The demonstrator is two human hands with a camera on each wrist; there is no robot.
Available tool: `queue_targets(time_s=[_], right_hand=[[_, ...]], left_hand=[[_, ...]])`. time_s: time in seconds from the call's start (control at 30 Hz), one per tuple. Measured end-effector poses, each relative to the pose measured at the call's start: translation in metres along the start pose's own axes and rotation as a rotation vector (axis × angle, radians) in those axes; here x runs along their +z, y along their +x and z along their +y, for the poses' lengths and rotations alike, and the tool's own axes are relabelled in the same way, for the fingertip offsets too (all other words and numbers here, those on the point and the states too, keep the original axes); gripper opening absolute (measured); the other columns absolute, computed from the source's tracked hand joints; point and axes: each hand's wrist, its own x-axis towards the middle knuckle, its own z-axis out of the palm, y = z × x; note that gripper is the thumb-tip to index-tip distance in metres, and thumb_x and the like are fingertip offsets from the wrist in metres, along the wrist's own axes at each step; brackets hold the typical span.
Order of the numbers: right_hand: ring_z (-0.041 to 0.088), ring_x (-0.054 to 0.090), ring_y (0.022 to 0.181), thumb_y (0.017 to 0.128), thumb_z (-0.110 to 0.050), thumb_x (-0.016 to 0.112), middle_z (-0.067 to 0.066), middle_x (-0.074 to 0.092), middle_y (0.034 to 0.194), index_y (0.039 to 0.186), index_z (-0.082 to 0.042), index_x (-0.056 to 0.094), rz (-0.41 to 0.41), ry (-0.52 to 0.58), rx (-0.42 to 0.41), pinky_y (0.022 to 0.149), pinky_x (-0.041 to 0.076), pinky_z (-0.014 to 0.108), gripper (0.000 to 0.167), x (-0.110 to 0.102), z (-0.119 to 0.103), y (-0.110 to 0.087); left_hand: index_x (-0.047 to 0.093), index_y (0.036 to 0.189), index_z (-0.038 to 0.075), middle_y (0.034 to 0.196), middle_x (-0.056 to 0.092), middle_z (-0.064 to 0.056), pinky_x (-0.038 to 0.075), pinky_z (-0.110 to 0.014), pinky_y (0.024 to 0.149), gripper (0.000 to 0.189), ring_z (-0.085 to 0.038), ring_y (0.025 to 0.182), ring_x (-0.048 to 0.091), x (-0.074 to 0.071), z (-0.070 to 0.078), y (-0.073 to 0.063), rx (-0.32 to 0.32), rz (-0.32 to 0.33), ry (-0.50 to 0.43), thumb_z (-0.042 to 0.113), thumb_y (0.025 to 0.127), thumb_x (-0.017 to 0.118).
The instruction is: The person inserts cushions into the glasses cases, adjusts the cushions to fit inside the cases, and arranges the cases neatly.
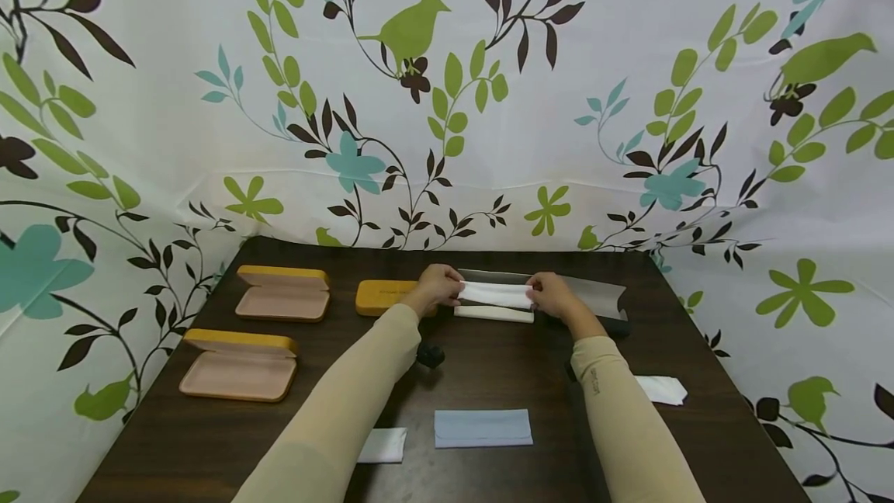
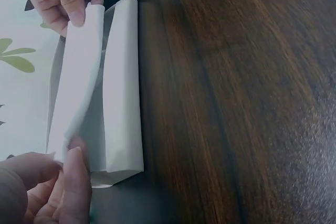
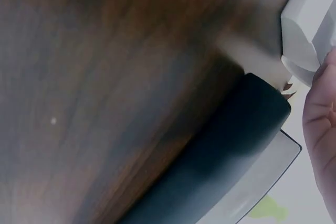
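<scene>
A folded white cloth (image 1: 494, 294) is stretched between both hands, over an opened white case (image 1: 493, 314). My left hand (image 1: 438, 287) pinches the cloth's left end between thumb and fingers. At the other end my right hand (image 1: 556, 297) pinches it, thumb on top. In the left wrist view the cloth (image 2: 79, 72) lies lengthwise above the case's greyish inside, beside its white front wall (image 2: 122, 87). Only the edge of my right hand (image 3: 321, 124) shows in the right wrist view, near the white case's corner (image 3: 302, 35).
A dark case with its lid up (image 1: 594, 297) stands right of the white one. Leftward are a closed yellow case (image 1: 377, 298) and two open yellow cases, one farther back (image 1: 282, 303), one nearer (image 1: 239, 375). A light blue folded cloth (image 1: 483, 429) and white cloths (image 1: 663, 390) lie nearer.
</scene>
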Motion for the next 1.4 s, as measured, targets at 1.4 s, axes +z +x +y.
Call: queue_targets(time_s=[1.4], right_hand=[[0.032, 0.068, 0.098, 0.094, -0.001, 0.065, 0.013, 0.068, 0.109, 0.107, -0.003, 0.076, 0.128, -0.649, -0.124, 0.082, 0.057, 0.048, 0.017, 0.032, -0.007, -0.002]], left_hand=[[0.080, 0.100, 0.023, 0.096, 0.075, 0.003, 0.046, -0.035, 0.074, 0.020, -0.019, 0.095, 0.062, 0.021, 0.006, -0.025, 0.580, -0.038, 1.478, 0.021, 0.102, 0.060]])
